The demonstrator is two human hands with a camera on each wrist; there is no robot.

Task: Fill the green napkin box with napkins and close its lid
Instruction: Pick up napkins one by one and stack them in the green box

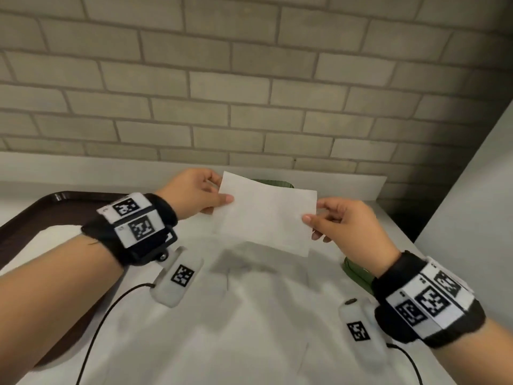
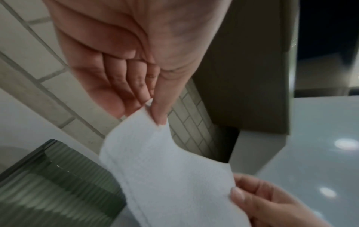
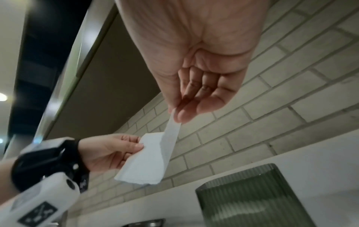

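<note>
A white napkin (image 1: 266, 212) hangs stretched above the counter between both hands. My left hand (image 1: 222, 190) pinches its left edge with thumb and fingers, and my right hand (image 1: 313, 212) pinches its right edge. The left wrist view shows the napkin (image 2: 165, 169) and the left hand (image 2: 155, 113) pinching it. In the right wrist view the napkin (image 3: 151, 161) hangs from the right hand (image 3: 176, 115). The dark green ribbed napkin box (image 3: 248, 196) stands near the wall, mostly hidden behind the napkin in the head view (image 1: 277, 183). The box's inside is not visible.
A dark brown tray (image 1: 27, 218) lies at the left of the white counter (image 1: 249, 329). A green piece (image 1: 358, 273), partly hidden by my right wrist, lies on the counter. A brick wall (image 1: 249, 93) rises behind, and a white panel (image 1: 472, 204) stands at the right.
</note>
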